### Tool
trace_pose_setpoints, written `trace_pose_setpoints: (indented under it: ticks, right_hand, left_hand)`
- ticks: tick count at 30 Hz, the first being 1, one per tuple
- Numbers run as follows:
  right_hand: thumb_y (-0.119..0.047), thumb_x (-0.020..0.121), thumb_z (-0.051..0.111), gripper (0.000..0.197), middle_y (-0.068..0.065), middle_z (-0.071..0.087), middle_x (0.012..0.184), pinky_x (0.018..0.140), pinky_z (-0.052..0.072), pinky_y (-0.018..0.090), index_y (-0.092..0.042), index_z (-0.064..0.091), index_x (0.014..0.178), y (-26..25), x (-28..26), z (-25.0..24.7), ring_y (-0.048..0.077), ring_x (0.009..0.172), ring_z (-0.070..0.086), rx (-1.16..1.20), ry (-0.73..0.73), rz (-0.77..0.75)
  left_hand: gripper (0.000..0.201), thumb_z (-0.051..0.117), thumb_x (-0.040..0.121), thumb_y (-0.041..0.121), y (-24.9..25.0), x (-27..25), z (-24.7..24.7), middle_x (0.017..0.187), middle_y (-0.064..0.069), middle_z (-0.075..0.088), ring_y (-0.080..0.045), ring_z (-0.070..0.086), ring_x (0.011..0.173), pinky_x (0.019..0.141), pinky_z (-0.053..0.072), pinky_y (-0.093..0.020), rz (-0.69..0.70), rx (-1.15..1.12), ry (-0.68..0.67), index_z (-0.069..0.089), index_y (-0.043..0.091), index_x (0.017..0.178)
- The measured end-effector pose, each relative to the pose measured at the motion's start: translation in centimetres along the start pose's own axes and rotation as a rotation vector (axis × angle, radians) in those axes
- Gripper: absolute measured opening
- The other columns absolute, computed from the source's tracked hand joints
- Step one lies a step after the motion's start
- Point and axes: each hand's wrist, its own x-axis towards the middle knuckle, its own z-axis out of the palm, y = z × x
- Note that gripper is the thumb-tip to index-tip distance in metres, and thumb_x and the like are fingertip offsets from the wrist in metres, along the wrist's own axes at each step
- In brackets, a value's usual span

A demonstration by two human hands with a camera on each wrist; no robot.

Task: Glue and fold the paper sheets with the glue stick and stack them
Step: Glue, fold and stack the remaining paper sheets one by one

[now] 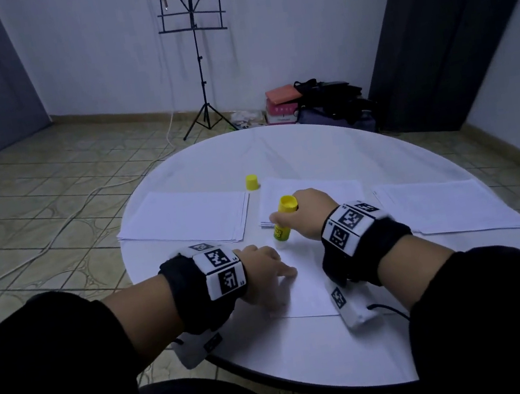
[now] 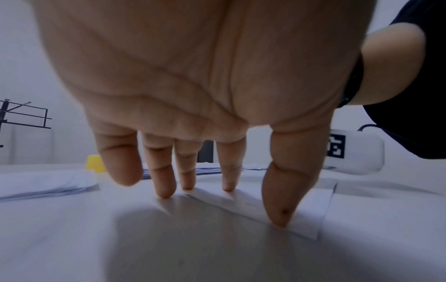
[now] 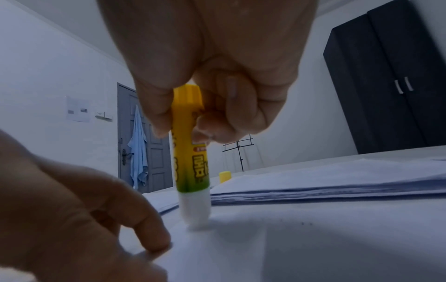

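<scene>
Head view, glue stick [image 1: 285,223] in right fingers [image 1: 277,218], tip on sheet [image 1: 303,287]

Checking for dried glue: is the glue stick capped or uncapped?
Uncapped: its white tip touches the sheet, and the yellow cap stands apart on the table.

The room is dim with a cold bluish cast. My left hand [image 2: 193,80] throws a soft shadow onto the desk [image 2: 72,238] beneath it. Both wrist views are blurred up close, and the head view bends at its edges.
</scene>
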Motion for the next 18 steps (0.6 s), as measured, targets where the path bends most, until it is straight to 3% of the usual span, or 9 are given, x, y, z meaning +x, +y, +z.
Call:
trace_pose_setpoints:
  ticks: [5, 10, 15, 18]
  right_hand:
    - [-0.039, 0.087, 0.059, 0.033, 0.003, 0.048, 0.074, 0.054, 0.033, 0.027, -0.008, 0.051, 0.077, 2.0, 0.0, -1.0, 0.021, 0.076, 0.049, -0.069, -0.007, 0.051]
    - [-0.038, 0.086, 0.059, 0.036, 0.005, 0.048, 0.073, 0.049, 0.029, 0.026, -0.013, 0.044, 0.065, 6.6, -1.6, -3.8, 0.017, 0.063, 0.044, -0.130, 0.031, 0.176]
    - [-0.036, 0.085, 0.061, 0.035, 0.006, 0.049, 0.072, 0.050, 0.030, 0.027, -0.011, 0.046, 0.065, 10.0, -3.2, -6.0, 0.015, 0.059, 0.043, -0.129, 0.061, 0.295]
    - [-0.029, 0.086, 0.061, 0.037, 0.004, 0.044, 0.065, 0.050, 0.028, 0.027, -0.010, 0.042, 0.061, 9.9, -3.7, -6.3, 0.016, 0.058, 0.042, -0.116, 0.090, 0.282]
  left_hand:
    - [0.069, 0.065, 0.083, 0.045, -0.3, 0.2, -0.1, 0.151, 0.003, 0.026, -0.026, 0.030, 0.136, 0.107, 0.030, -0.039, 0.012, -0.040, 0.034, 0.032, 0.041, 0.143]
    - [0.071, 0.073, 0.074, 0.047, -0.9, 1.0, -0.4, 0.142, -0.001, 0.036, -0.029, 0.037, 0.128, 0.105, 0.036, -0.040, -0.001, -0.054, 0.038, 0.042, 0.026, 0.135]
    - [0.083, 0.076, 0.070, 0.053, -1.3, 1.3, -0.4, 0.146, 0.001, 0.029, -0.026, 0.029, 0.134, 0.111, 0.030, -0.044, -0.001, -0.059, 0.026, 0.039, 0.028, 0.139]
    - [0.085, 0.075, 0.068, 0.057, -1.3, 1.1, -0.4, 0.147, 0.006, 0.027, -0.023, 0.025, 0.137, 0.112, 0.027, -0.042, -0.010, -0.060, 0.050, 0.037, 0.030, 0.139]
